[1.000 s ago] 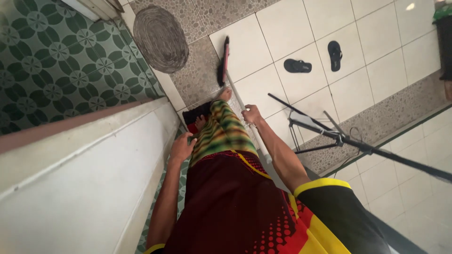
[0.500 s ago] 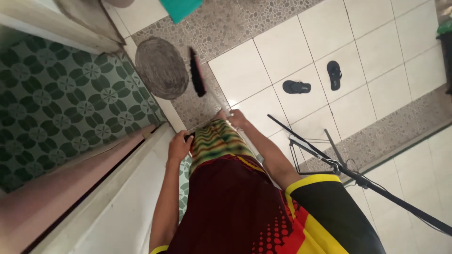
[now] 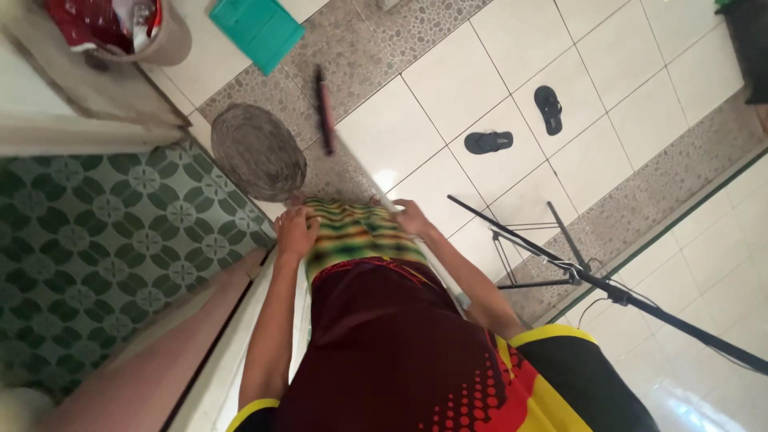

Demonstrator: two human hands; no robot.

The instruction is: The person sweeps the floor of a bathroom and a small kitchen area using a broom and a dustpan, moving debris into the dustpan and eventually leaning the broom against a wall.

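Floor layout around the person holding a broom

The broom [image 3: 323, 108] lies at twelve o'clock ahead of the right hand [image 3: 411, 218]; the round mat [image 3: 258, 150] sits just left of it at eleven; a flat dustpan [image 3: 258, 29] and a bin [image 3: 128, 32] lie beyond at eleven; two sandals [image 3: 490, 142] rest at one; a tripod stand [image 3: 560, 264] stands at three; the left hand [image 3: 294, 234] rests on the cloth [image 3: 356, 232].

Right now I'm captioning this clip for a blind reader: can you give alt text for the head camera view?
Seen from above, a person's right hand grips a long broom reaching over tiled floor, while the left hand rests on a green-and-yellow striped wrap. A round mat, two black sandals and a tripod lie nearby.
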